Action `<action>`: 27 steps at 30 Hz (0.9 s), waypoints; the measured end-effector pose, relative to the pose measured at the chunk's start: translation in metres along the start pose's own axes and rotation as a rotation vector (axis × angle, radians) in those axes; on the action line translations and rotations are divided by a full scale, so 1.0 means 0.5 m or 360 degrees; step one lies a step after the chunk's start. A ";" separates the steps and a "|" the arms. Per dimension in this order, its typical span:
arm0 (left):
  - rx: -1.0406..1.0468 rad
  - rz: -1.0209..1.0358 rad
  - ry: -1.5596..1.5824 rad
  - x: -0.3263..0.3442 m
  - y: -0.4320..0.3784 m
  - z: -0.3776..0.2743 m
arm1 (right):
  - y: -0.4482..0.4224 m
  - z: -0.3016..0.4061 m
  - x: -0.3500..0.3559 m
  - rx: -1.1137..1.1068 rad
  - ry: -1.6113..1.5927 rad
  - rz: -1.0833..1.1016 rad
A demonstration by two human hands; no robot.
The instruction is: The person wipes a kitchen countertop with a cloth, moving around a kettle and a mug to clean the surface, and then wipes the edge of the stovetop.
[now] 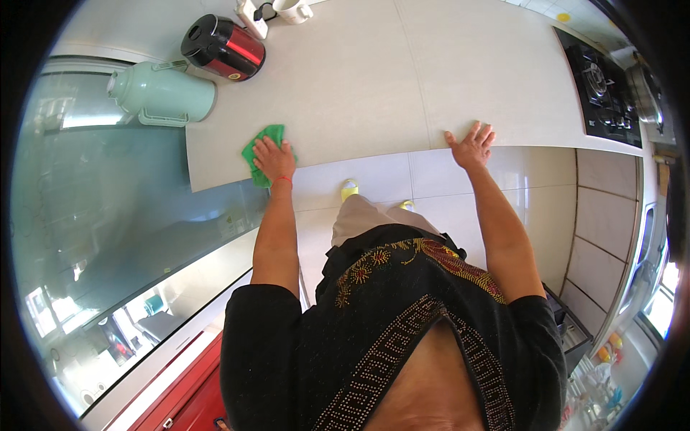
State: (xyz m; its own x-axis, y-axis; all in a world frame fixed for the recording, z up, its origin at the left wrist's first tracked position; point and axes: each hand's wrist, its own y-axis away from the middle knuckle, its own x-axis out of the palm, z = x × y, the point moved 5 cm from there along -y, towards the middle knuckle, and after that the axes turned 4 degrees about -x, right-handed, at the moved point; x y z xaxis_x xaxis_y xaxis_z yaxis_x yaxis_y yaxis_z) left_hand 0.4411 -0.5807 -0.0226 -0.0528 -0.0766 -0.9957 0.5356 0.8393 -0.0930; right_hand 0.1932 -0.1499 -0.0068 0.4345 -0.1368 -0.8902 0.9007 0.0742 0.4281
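My left hand lies palm down on a green cloth, pressing it against the pale countertop near its front left corner. Part of the cloth hangs past the counter's front edge, and the hand covers its middle. A red string circles that wrist. Farther right, my right hand rests at the front edge with its fingers spread and nothing in it. Beyond the cloth, a mint-green thermos jug stands at the counter's left side, beside a red and black electric kettle.
A white power strip with a black plug and a white mug are at the back. To the right is a black gas hob, with a metal pot beyond it. A glossy grey-green panel borders the counter's left side.
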 end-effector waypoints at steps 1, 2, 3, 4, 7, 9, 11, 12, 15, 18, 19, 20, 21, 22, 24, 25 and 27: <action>-0.0134 -0.0068 0.0016 -0.001 -0.001 0.014 | 0.003 0.001 -0.001 -0.0010 0.0002 -0.0009; -0.0272 -0.0137 0.0030 -0.002 0.001 0.026 | 0.008 0.007 -0.002 -0.0049 -0.0017 -0.0028; -0.0267 -0.0140 0.0050 -0.001 0.005 -0.008 | 0.004 0.000 -0.002 -0.0067 -0.0035 -0.0057; -0.0259 -0.0047 0.0010 -0.004 0.012 -0.062 | 0.000 -0.012 0.001 -0.0053 -0.0061 -0.0082; 0.0056 0.0044 0.0003 -0.012 0.053 -0.216 | 0.001 -0.018 -0.008 -0.0001 -0.0041 -0.0022; 0.0334 0.0072 0.0104 -0.026 0.100 -0.338 | 0.002 -0.026 -0.015 0.0005 -0.0063 -0.0046; 0.0621 0.0161 0.0181 -0.056 0.145 -0.440 | 0.007 -0.017 -0.021 -0.0015 -0.0068 -0.0014; 0.0731 0.0149 0.0252 -0.062 0.163 -0.476 | 0.011 -0.004 -0.024 -0.0045 -0.0074 -0.0006; 0.1021 0.0151 0.0415 -0.067 0.179 -0.549 | 0.013 0.013 -0.024 -0.0069 -0.0015 0.0011; 0.1366 0.0244 0.0487 -0.082 0.159 -0.591 | 0.010 -0.002 -0.032 -0.0037 0.0088 0.0024; 0.1536 0.0298 0.0431 -0.087 0.148 -0.585 | 0.013 -0.002 -0.035 -0.0041 0.0111 0.0036; 0.1569 0.0208 0.0505 -0.074 0.124 -0.575 | 0.014 -0.004 -0.043 -0.0060 0.0136 0.0033; 0.1548 0.0211 0.0516 -0.071 0.095 -0.558 | 0.020 -0.008 -0.051 -0.0093 0.0177 0.0044; 0.1364 0.0175 0.0416 -0.066 0.049 -0.532 | 0.020 -0.009 -0.056 -0.0131 0.0212 0.0053; 0.0982 0.0126 0.0255 -0.062 -0.049 -0.465 | 0.021 -0.020 -0.066 -0.0129 0.0264 0.0037; 0.0797 0.0115 0.0195 -0.058 -0.101 -0.426 | 0.019 -0.029 -0.071 -0.0098 0.0297 0.0023; 0.0323 0.0131 0.0119 -0.039 -0.193 -0.322 | 0.002 -0.038 -0.078 0.0046 0.0264 -0.0027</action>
State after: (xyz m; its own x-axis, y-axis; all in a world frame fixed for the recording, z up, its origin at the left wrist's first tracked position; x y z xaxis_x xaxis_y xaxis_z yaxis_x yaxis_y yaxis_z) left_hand 0.2547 -0.5735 0.0064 -0.0600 0.0338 -0.9976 0.6989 0.7150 -0.0178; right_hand 0.1768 -0.1257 0.0253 0.4141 0.0273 -0.9098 0.9088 0.0446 0.4149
